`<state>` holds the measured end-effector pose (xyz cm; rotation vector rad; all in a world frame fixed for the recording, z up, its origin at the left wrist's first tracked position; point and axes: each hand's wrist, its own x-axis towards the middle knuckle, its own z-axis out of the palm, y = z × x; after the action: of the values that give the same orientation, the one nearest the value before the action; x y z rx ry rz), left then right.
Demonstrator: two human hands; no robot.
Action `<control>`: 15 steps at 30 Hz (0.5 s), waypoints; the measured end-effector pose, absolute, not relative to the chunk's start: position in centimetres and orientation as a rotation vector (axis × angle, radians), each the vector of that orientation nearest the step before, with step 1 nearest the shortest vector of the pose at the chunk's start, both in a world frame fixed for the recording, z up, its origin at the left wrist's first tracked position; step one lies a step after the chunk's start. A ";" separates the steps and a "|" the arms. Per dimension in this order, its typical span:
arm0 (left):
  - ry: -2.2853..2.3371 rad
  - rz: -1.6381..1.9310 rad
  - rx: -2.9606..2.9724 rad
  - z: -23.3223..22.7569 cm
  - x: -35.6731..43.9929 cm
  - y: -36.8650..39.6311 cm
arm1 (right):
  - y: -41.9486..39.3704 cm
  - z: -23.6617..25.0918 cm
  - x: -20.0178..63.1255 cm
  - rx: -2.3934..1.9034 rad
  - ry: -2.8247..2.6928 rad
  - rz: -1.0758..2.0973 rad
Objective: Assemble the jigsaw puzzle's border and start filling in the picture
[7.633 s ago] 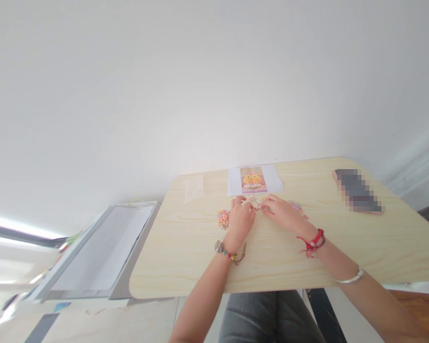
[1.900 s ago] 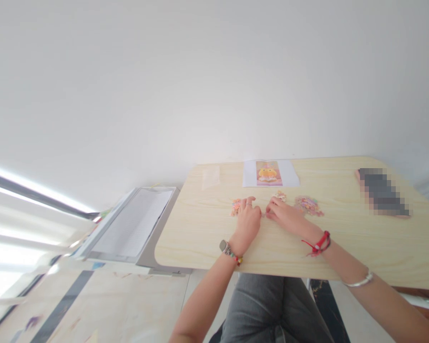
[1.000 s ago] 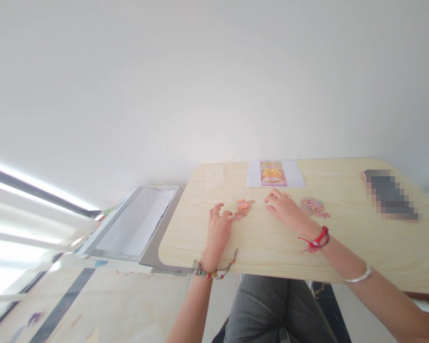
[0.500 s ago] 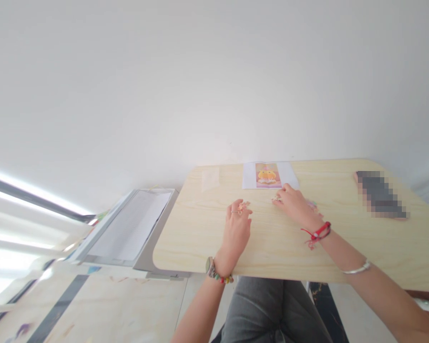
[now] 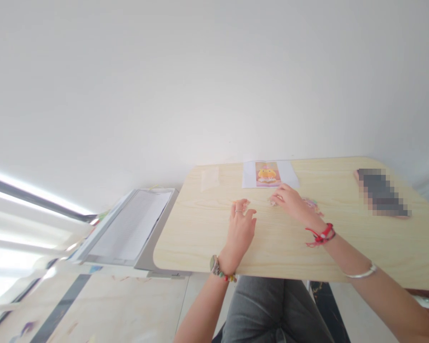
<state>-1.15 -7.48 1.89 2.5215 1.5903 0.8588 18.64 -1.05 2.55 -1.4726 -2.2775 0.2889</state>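
My left hand [image 5: 241, 227] lies palm down on the pale wooden table [image 5: 279, 247], fingers spread. Its fingertips rest on a small cluster of colourful puzzle pieces [image 5: 238, 203], mostly hidden under them. My right hand [image 5: 291, 202] reaches in from the right with its fingers drawn together on a small puzzle piece [image 5: 272, 203] at the tabletop. A second heap of colourful pieces [image 5: 313, 205] peeks out behind my right wrist. A white sheet with an orange and pink picture [image 5: 268, 174] lies just beyond both hands.
A clear plastic bag [image 5: 210, 177] lies at the table's far left corner. A blurred dark phone [image 5: 381, 193] sits at the far right. A grey tray with white paper [image 5: 128, 229] stands left of the table. My grey-trousered legs [image 5: 268, 309] are under the near edge.
My left hand has flattened onto the left cluster of pieces, after sliding left and back. My right hand has shifted slightly left, below the picture sheet.
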 end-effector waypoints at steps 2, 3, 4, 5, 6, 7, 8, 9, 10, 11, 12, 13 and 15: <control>1.618 0.831 2.496 1.7 -0.8 -7.6 | -1.9 2.4 18.3 -1.346 -2.352 0.482; 1.632 0.815 2.491 1.5 -0.5 -7.6 | -2.3 2.2 18.1 -1.309 -2.380 0.553; 1.643 0.800 2.492 1.4 -0.3 -7.7 | -2.7 1.9 17.8 -1.304 -2.397 0.588; 1.647 0.784 2.498 1.2 -0.1 -7.7 | -3.0 1.6 17.6 -1.316 -2.403 0.597; 1.646 0.769 2.506 1.1 0.1 -7.7 | -3.3 1.2 17.4 -1.339 -2.395 0.586; 1.638 0.755 2.514 1.0 0.3 -7.7 | -3.6 0.9 17.3 -1.363 -2.381 0.564; 1.624 0.741 2.523 0.9 0.4 -7.7 | -3.8 0.7 17.4 -1.382 -2.363 0.540; 1.606 0.728 2.533 0.8 0.5 -7.7 | -4.1 0.6 17.5 -1.393 -2.347 0.518; 1.589 0.721 2.541 0.8 0.6 -7.6 | -4.4 0.5 17.7 -1.401 -2.333 0.502; 1.575 0.718 2.551 0.7 0.6 -7.6 | -4.8 0.5 18.0 -1.405 -2.325 0.495; 1.565 0.719 2.560 0.7 0.7 -7.6 | -5.1 0.5 18.3 -1.403 -2.322 0.498; 1.560 0.723 2.565 0.6 0.7 -7.6 | -5.5 0.6 18.5 -1.393 -2.323 0.510; 1.563 0.730 2.560 0.6 0.8 -7.6 | -6.3 0.7 18.8 -1.351 -2.334 0.545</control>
<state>0.83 -7.61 0.56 2.5605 1.5628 0.7295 18.80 -6.31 0.72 -1.3512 -2.3336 0.5449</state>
